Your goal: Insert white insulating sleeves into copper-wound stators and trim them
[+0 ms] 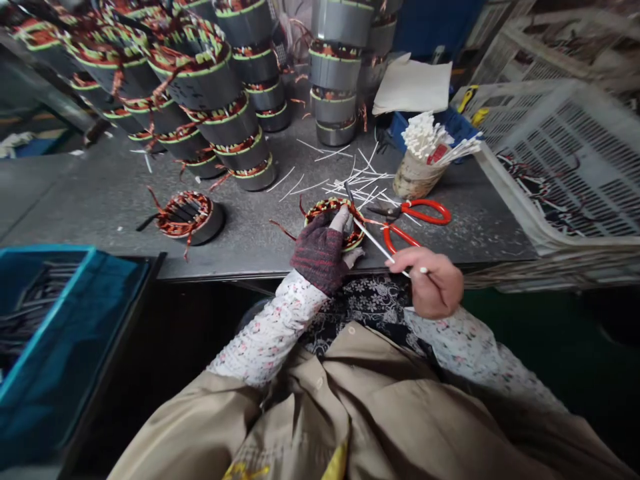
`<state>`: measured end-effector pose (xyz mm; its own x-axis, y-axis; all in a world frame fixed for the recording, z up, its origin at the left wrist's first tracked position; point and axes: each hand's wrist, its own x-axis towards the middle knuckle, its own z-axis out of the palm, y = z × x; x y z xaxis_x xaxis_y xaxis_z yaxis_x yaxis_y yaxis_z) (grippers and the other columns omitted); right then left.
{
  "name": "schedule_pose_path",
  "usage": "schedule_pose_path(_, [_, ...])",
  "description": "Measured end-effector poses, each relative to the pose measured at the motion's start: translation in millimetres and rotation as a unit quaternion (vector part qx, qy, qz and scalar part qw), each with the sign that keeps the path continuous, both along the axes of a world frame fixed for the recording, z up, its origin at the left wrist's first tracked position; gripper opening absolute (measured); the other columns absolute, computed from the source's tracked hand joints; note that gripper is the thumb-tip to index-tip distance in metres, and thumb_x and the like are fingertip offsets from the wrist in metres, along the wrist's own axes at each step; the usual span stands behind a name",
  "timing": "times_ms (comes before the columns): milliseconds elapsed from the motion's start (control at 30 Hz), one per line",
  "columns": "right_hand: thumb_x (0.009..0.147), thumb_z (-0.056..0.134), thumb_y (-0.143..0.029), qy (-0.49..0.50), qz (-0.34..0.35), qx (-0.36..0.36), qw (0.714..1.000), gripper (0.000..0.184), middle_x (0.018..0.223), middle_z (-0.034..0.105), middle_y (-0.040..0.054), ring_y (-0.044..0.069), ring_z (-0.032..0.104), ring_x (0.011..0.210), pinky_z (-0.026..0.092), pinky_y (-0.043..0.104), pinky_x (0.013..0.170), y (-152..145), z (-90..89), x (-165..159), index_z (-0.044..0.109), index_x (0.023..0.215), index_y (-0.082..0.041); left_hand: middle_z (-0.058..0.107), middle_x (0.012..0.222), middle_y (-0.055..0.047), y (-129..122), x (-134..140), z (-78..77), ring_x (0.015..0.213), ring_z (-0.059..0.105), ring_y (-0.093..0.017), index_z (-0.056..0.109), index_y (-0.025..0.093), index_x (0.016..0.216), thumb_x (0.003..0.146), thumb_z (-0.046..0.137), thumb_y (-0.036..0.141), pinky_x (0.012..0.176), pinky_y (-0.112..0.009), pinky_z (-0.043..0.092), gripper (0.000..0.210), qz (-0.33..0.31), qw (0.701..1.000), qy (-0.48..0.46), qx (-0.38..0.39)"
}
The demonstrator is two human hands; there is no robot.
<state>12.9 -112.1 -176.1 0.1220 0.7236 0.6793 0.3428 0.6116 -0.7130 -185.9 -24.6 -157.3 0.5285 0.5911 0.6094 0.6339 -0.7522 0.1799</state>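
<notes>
A motor stator with copper windings and a pale green rim stands near the bench's front edge. My left hand, in a dark knitted fingerless glove, is closed on its left side, with fingertips over the windings. My right hand is bare and pinches a thin white sleeve that slants to the stator's upper rim. A short white end also sticks out between the right fingers. Red-handled scissors lie just behind my right hand, blades toward the stator. Cut white sleeves are scattered behind the stator.
Another stator sits to the left. Stacked stators rise at the back left, with more stacks behind. A cup of white sleeves stands back right, beside a white plastic crate. A blue bin is front left.
</notes>
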Motion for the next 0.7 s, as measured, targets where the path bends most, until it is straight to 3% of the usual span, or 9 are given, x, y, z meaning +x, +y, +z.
schedule_pose_path(100, [0.091, 0.052, -0.023, -0.012, 0.010, 0.060, 0.998, 0.011, 0.079, 0.074, 0.0027, 0.021, 0.072, 0.076, 0.059, 0.038, 0.071, -5, 0.7, 2, 0.063, 0.087, -0.025, 0.070, 0.122, -0.017, 0, 0, -0.1, 0.117, 0.067, -0.027, 0.035, 0.010, 0.150, 0.086, 0.075, 0.038, 0.108, -0.045, 0.053, 0.081, -0.002, 1.000, -0.005, -0.003])
schedule_pose_path(267, [0.087, 0.052, -0.013, -0.128, 0.011, 0.029, 0.991, 0.015, 0.074, 0.072, 0.0006, 0.016, 0.071, 0.069, 0.056, 0.029, 0.065, -17, 4.4, 12, 0.064, 0.087, -0.022, 0.072, 0.117, -0.017, 0, 2, -0.1, 0.117, 0.067, -0.028, 0.036, 0.007, 0.148, 0.088, 0.072, 0.038, 0.107, -0.046, 0.053, 0.077, -0.004, 1.000, -0.014, 0.016])
schedule_pose_path(500, [0.088, 0.054, -0.013, -0.099, -0.007, 0.000, 0.995, 0.014, 0.077, 0.073, 0.0006, 0.015, 0.071, 0.072, 0.055, 0.028, 0.068, 0, 0.2, 0, 0.061, 0.079, -0.021, 0.070, 0.122, -0.017, 0, 0, -4.6, 0.118, 0.067, -0.028, 0.037, 0.011, 0.149, 0.086, 0.074, 0.039, 0.112, -0.049, 0.051, 0.078, -0.007, 1.000, -0.027, -0.012])
schedule_pose_path(600, [0.087, 0.062, -0.018, -0.043, -0.027, -0.057, 0.997, 0.010, 0.078, 0.075, 0.0012, 0.015, 0.071, 0.072, 0.055, 0.028, 0.068, 20, 3.2, -17, 0.064, 0.077, -0.021, 0.064, 0.132, -0.017, -2, 3, -10.0, 0.118, 0.067, -0.026, 0.036, 0.015, 0.151, 0.090, 0.070, 0.037, 0.108, -0.044, 0.055, 0.073, -0.037, 0.988, -0.124, -0.087])
schedule_pose_path(700, [0.083, 0.069, -0.029, 0.047, -0.017, -0.142, 0.989, 0.011, 0.068, 0.072, 0.0002, 0.013, 0.065, 0.058, 0.051, 0.026, 0.057, 37, 10.5, -30, 0.068, 0.077, -0.020, 0.063, 0.135, -0.015, -4, 6, -11.7, 0.109, 0.071, -0.018, 0.034, 0.018, 0.152, 0.098, 0.058, 0.031, 0.093, -0.033, 0.062, 0.061, -0.072, 0.945, -0.258, -0.185])
